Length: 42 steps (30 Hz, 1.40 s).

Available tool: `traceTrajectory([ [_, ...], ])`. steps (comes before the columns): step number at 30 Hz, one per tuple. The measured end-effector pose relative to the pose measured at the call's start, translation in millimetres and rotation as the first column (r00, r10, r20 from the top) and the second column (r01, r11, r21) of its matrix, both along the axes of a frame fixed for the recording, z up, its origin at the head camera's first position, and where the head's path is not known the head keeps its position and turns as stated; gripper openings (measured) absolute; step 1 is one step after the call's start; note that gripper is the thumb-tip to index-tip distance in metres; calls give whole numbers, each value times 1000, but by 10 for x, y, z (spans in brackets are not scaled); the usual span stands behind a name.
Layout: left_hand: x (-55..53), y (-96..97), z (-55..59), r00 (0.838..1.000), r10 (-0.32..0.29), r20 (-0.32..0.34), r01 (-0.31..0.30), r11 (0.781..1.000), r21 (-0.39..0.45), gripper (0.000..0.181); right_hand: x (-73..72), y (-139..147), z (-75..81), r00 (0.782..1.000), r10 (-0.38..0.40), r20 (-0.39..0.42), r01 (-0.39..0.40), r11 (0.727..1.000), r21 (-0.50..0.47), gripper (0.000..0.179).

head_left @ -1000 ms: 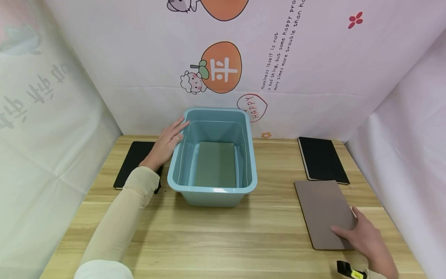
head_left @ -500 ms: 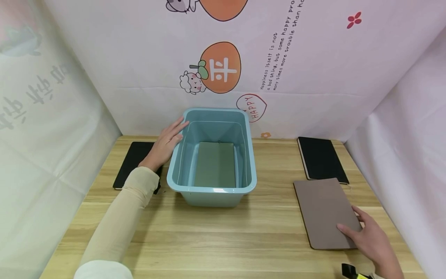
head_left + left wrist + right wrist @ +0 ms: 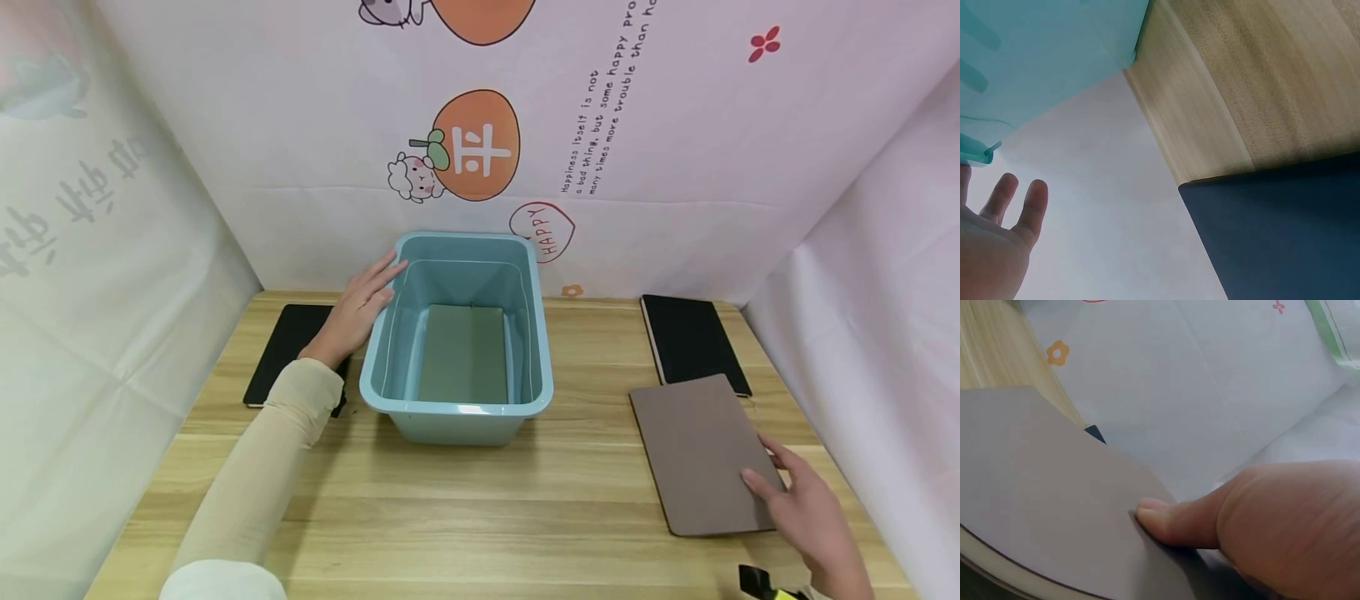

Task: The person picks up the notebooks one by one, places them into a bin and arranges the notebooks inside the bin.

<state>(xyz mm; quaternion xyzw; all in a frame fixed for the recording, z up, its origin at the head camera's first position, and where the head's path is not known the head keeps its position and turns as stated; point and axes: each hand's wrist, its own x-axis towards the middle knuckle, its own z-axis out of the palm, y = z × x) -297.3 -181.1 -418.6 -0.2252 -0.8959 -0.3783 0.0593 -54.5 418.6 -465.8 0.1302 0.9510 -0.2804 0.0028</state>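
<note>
On the left rim of a light blue plastic bin (image 3: 465, 425) rests my left hand (image 3: 351, 321), its fingers fairly straight. In the left wrist view, that hand's fingers (image 3: 1033, 206) extend close to the bin's rim. A grey-green notebook (image 3: 463, 354) lies flat inside the bin. My right hand (image 3: 812, 508) pinches the right edge of a brown notebook (image 3: 705, 454), thumb on the cover and the other fingers mostly hidden beyond the edge. The right wrist view shows the thumb (image 3: 1169, 519) pressing on that cover and the notebook's page edges at lower left.
A black notebook (image 3: 693, 342) lies at the back right, its near edge partly behind the brown one. Another black notebook (image 3: 281, 354) lies left of the bin, partly under the left forearm. Printed white cloth walls (image 3: 660, 233) enclose the wooden table (image 3: 480, 517).
My right hand has slid to the right edge of the brown notebook and gripped it there. The notebook's far and right edges have risen a little. The left hand and bin stay put.
</note>
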Motion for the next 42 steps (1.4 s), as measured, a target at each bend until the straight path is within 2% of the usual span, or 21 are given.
traceTrajectory([
  [6, 6, 5, 4, 1000, 1, 0, -1, 1000, 2, 50, 47, -66, 23, 994, -52, -93, 50, 998, -28, 66],
  [14, -6, 9, -5, 1000, 1, -7, -1, 1000, -1, 50, 79, -65, 18, 989, -102, -102, 90, 988, -122, 67],
  [19, 4, 13, 5, 1000, 1, -9, -1, 1000, -1, 50, 81, -77, 22, 990, -128, -68, 115, 980, -163, 68],
  [26, 0, 8, -1, 1000, -2, -9, 2, 1000, 0, 50, 74, -105, 21, 985, -162, -64, 143, 961, -235, 70],
  [31, -12, 6, -11, 1000, -4, -7, 4, 1000, 6, 50, 39, -137, 38, 986, -164, -35, 147, 949, -279, 71],
  [38, -11, 5, -14, 1000, 6, -4, -6, 1000, 11, 50, -26, -157, 73, 986, -162, 25, 163, 948, -274, 73],
  [42, -17, 6, -19, 1000, -7, -8, 7, 1000, 18, 50, -66, -179, 89, 981, -191, 47, 195, 923, -331, 72],
])
